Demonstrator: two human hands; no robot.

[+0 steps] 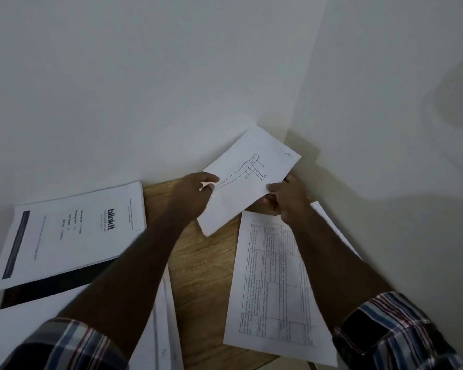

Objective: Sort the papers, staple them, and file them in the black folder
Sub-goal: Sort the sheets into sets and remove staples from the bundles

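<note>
Both my hands hold a white sheet with an outline drawing of a human figure [247, 180], lifted and tilted above the wooden table [201, 263] near the wall corner. My left hand [195, 194] pinches its left edge. My right hand [285, 197] grips its right lower edge. A printed stack headed "blinkit" [72, 233] lies at the left, resting on the black folder [56, 285], of which only a dark strip shows. A sheet with a printed table [275, 287] lies flat at the right, under my right forearm.
More white papers [163, 329] lie at the lower left, partly under my left arm. White walls meet in a corner right behind the table. Another sheet [332, 225] sticks out beneath the table sheet at the right.
</note>
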